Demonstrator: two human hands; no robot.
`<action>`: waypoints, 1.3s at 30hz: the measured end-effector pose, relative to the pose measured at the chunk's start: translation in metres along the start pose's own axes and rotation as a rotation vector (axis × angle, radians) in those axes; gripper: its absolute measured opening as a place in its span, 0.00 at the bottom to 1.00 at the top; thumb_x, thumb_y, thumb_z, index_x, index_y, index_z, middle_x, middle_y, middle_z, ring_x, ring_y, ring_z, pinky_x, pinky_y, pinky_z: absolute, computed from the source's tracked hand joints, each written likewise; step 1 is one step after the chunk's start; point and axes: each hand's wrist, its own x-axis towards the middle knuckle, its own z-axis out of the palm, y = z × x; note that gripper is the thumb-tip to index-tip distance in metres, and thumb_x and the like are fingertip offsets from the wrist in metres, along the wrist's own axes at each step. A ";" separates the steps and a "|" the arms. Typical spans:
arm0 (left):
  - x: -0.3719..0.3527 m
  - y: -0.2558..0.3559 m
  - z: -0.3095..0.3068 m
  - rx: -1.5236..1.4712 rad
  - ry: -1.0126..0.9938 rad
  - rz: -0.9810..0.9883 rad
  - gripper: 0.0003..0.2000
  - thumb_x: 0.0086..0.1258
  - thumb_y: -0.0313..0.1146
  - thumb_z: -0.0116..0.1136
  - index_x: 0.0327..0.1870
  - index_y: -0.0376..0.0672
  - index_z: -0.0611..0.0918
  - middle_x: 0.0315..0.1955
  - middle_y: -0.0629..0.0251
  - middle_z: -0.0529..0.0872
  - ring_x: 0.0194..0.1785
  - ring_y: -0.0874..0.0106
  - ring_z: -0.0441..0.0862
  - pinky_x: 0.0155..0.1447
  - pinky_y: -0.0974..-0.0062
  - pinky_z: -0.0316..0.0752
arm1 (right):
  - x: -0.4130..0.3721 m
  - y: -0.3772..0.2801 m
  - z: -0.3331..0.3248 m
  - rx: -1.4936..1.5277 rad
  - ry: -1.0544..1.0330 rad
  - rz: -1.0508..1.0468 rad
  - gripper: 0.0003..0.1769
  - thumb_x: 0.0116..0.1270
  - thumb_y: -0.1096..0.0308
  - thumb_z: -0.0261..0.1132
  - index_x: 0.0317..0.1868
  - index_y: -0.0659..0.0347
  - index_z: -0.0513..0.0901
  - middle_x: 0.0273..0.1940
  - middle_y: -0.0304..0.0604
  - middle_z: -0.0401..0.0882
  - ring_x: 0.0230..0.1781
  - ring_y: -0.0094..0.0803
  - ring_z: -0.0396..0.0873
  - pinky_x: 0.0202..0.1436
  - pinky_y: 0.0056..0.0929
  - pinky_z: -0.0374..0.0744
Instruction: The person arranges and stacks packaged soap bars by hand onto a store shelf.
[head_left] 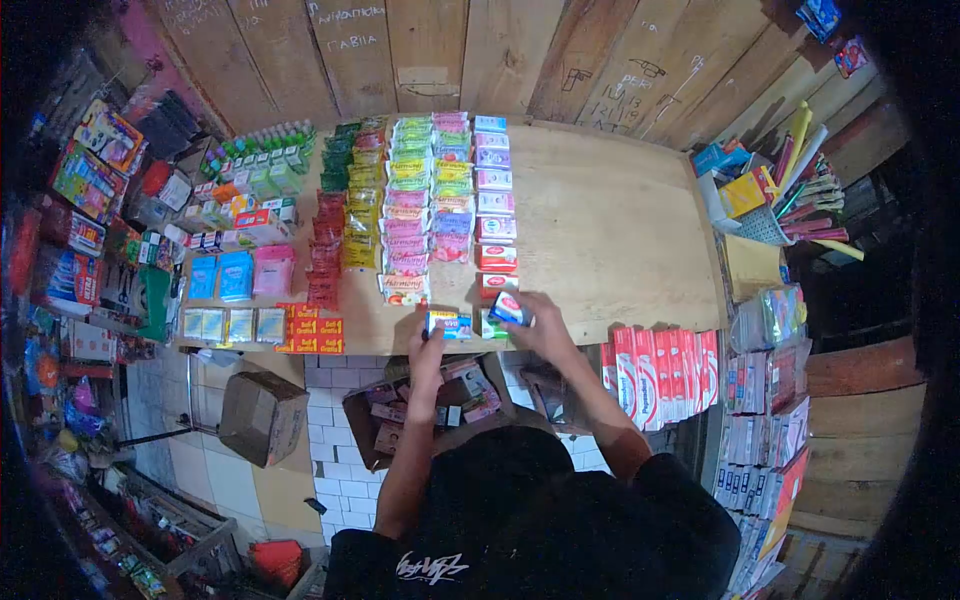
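Note:
My left hand (426,352) is closed on a small blue and yellow soap box (450,325) at the table's front edge. Between the fingers of my right hand (543,328) is a dark blue and white soap box (508,308), tilted, just above a green and white box (491,325) on the table. Beyond it, a column of soap boxes (495,204) runs to the back, red at the near end and pale further off. Beside this column lie rows of wrapped Harmony soap bars (407,228).
Sachets (362,215), bottles (270,150) and pink and blue packs (235,275) cover the table's left. Red toothpaste boxes (660,370) line the front right, near a basket of sticks (755,225). Below the edge sits an open carton (365,430). A plank wall (500,60) closes the back.

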 end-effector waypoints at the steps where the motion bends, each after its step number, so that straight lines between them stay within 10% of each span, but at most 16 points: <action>1: 0.009 0.000 0.009 0.045 0.046 0.002 0.11 0.73 0.31 0.57 0.52 0.38 0.79 0.36 0.71 0.83 0.36 0.81 0.76 0.40 0.79 0.72 | 0.012 0.011 -0.001 0.011 0.014 -0.017 0.31 0.51 0.69 0.76 0.58 0.63 0.79 0.53 0.56 0.79 0.52 0.48 0.78 0.58 0.39 0.76; 12: 0.103 -0.067 0.025 0.579 0.156 0.276 0.17 0.74 0.30 0.54 0.61 0.36 0.73 0.51 0.62 0.73 0.48 0.73 0.78 0.43 0.74 0.82 | 0.112 0.073 0.005 -0.155 -0.042 -0.153 0.29 0.47 0.72 0.75 0.53 0.63 0.81 0.55 0.56 0.77 0.55 0.49 0.76 0.60 0.40 0.76; 16: 0.107 -0.067 0.038 0.573 0.228 0.283 0.18 0.72 0.26 0.50 0.62 0.32 0.70 0.41 0.43 0.83 0.46 0.52 0.81 0.51 0.62 0.74 | 0.112 0.082 0.009 -0.111 -0.063 -0.141 0.30 0.48 0.73 0.76 0.55 0.64 0.80 0.56 0.56 0.77 0.56 0.50 0.75 0.62 0.40 0.75; 22: 0.086 -0.034 0.064 1.029 0.295 0.546 0.25 0.66 0.22 0.51 0.65 0.26 0.66 0.57 0.33 0.72 0.57 0.44 0.75 0.59 0.57 0.72 | 0.114 0.088 0.011 -0.069 -0.044 -0.157 0.32 0.48 0.74 0.76 0.57 0.64 0.79 0.55 0.55 0.78 0.57 0.51 0.74 0.62 0.40 0.74; 28: 0.068 -0.012 0.075 1.341 0.172 0.503 0.32 0.64 0.22 0.53 0.71 0.32 0.61 0.69 0.36 0.58 0.71 0.44 0.61 0.69 0.56 0.65 | 0.111 0.085 0.013 -0.089 -0.013 -0.158 0.32 0.47 0.75 0.75 0.56 0.64 0.80 0.54 0.53 0.78 0.57 0.50 0.74 0.62 0.39 0.75; 39: 0.062 0.003 0.075 1.538 -0.084 0.415 0.28 0.58 0.25 0.59 0.64 0.39 0.73 0.65 0.58 0.71 0.66 0.45 0.67 0.66 0.54 0.70 | 0.109 0.083 0.005 -0.079 -0.009 -0.199 0.27 0.46 0.75 0.75 0.51 0.64 0.82 0.54 0.52 0.79 0.56 0.49 0.75 0.61 0.40 0.75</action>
